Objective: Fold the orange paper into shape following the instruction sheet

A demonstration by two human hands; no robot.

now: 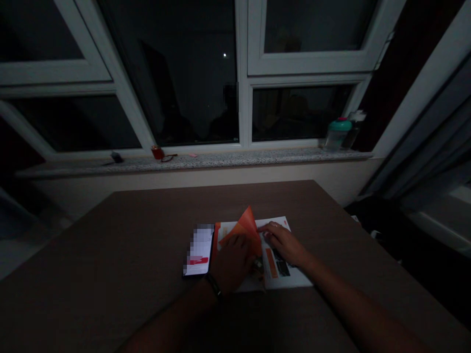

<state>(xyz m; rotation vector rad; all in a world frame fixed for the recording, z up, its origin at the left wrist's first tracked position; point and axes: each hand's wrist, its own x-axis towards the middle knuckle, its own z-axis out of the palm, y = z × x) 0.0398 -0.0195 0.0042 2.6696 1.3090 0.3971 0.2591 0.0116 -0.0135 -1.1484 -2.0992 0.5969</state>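
Observation:
A printed booklet (300, 277) lies spread on the brown table, with white pages and orange and dark pictures. From its middle an orange page (248, 220) stands folded over, its corner pointing up to a peak. My left hand (232, 260), with a dark band at the wrist, rests on this orange page; its fingers lie over the paper, dim in shadow. On the right-hand page lies my right hand (285, 242), fingers stretched toward the fold and the index tip at the orange edge. Left of the booklet is a phone (200, 250) with a lit screen, partly blurred out.
Behind the table (154, 211) runs a speckled stone windowsill (228, 159) under dark windows. On it stand a small red jar (157, 152), a dark small object (117, 157) and a teal-lidded bottle (335, 135) beside a clear bottle (356, 128). A grey curtain (423, 127) hangs at right.

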